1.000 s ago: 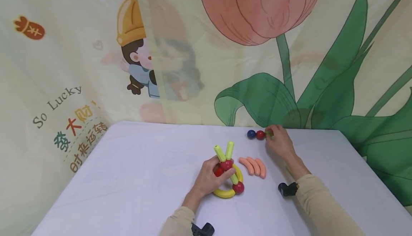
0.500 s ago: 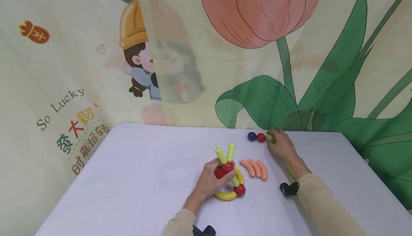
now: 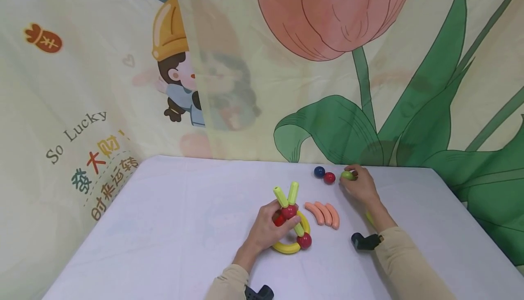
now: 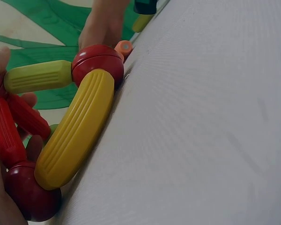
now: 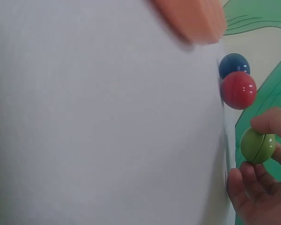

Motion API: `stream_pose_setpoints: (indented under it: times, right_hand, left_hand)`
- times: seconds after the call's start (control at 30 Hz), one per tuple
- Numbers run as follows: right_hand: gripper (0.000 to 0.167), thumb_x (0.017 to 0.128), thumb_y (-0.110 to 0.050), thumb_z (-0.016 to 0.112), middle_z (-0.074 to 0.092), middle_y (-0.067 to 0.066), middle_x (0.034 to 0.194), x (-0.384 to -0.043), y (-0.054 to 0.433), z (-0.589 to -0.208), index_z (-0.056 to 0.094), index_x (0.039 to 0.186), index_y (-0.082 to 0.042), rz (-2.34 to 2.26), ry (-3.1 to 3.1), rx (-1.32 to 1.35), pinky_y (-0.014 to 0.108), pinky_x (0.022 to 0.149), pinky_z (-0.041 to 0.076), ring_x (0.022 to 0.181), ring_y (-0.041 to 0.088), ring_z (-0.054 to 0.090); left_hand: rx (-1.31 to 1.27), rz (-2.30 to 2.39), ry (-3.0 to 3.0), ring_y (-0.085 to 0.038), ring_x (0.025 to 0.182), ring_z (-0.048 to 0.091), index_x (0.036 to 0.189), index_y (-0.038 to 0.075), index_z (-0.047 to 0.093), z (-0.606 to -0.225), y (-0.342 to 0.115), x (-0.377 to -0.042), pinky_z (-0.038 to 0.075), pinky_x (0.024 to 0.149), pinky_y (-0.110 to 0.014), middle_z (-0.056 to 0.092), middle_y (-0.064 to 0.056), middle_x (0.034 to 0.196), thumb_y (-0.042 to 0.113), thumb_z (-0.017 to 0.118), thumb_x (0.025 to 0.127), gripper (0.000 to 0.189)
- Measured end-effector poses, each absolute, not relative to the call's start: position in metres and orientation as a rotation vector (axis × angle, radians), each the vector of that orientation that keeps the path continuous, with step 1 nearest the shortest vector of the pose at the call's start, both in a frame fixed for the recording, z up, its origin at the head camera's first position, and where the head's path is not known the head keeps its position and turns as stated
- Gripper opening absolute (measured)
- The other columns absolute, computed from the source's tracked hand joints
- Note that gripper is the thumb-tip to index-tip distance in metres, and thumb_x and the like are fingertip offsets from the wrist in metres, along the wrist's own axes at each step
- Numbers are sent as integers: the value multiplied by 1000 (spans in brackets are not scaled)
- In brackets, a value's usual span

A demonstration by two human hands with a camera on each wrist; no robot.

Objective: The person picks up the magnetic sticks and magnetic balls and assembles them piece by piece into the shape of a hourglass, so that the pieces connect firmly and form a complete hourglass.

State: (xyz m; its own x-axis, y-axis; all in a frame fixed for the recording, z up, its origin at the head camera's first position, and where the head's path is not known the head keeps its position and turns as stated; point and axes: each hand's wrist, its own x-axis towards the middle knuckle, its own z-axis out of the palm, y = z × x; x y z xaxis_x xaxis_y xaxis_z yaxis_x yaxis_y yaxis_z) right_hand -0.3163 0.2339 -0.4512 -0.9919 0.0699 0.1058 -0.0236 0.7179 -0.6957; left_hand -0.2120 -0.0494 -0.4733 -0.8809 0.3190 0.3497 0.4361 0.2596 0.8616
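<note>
In the head view my left hand [image 3: 264, 229] grips a standing build of magnetic rods and balls. Its parts include a red ball [image 3: 304, 241] low on the right, curved yellow rods [image 3: 286, 248] along the base, and two light-green rods [image 3: 293, 192] pointing up in a V. Red rods [image 4: 8, 133] show beside the palm in the left wrist view. Farther back, my right hand [image 3: 363, 188] pinches a green ball [image 5: 257, 146] between thumb and fingers. A loose red ball [image 3: 329, 178] touches a blue ball [image 3: 319, 172], both left of that hand and apart from the green one.
Three curved salmon-pink rods [image 3: 322, 213] lie side by side right of the build. A yellow-green rod [image 3: 370, 218] is partly hidden under the right forearm. The white table [image 3: 163, 227] ends at a printed cloth backdrop [image 3: 229, 145].
My right hand has drawn the green ball away from the red ball, leaving a gap. The red ball has shifted slightly toward me. The left hand holds the build in place.
</note>
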Motion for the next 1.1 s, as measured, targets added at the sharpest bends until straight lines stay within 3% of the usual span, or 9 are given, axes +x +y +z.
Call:
stream_pose_setpoints:
  times: [0.37, 0.57, 0.8, 1.1]
  right_hand:
    - [49, 91, -28, 54, 44, 21, 128, -305, 229, -452, 43, 133, -5, 1460, -2667, -262, 19, 68, 45, 106, 27, 44]
    - [54, 93, -39, 53, 44, 18, 132, -297, 225, -446, 42, 136, -9, 1510, -2617, -290, 20, 73, 44, 112, 26, 46]
    - [54, 91, -37, 58, 47, 16, 128, -295, 214, -442, 44, 134, -8, 1646, -2476, -209, 18, 74, 49, 101, 17, 50]
    - [62, 80, -56, 65, 50, 5, 123, -324, 217, -478, 50, 129, -21, 1751, -2320, -182, 18, 72, 52, 100, 12, 53]
  left_hand:
    - [-723, -1695, -2402, -7, 91, 62, 116, 18, 59, -473, -51, -212, 53, 77, -20, 66, 4, 106, 36, 65, 88, 34]
    - [-735, -1687, -2387, -6, 90, 62, 116, 17, 59, -473, -50, -212, 53, 77, -20, 66, 4, 106, 35, 65, 88, 34]
    - [-726, -1662, -2391, -6, 90, 62, 115, 17, 59, -472, -50, -212, 54, 76, -20, 66, 4, 106, 34, 65, 88, 33]
    - [-724, -1670, -2399, -6, 89, 62, 115, 17, 60, -472, -49, -212, 54, 76, -20, 66, 5, 105, 34, 66, 88, 33]
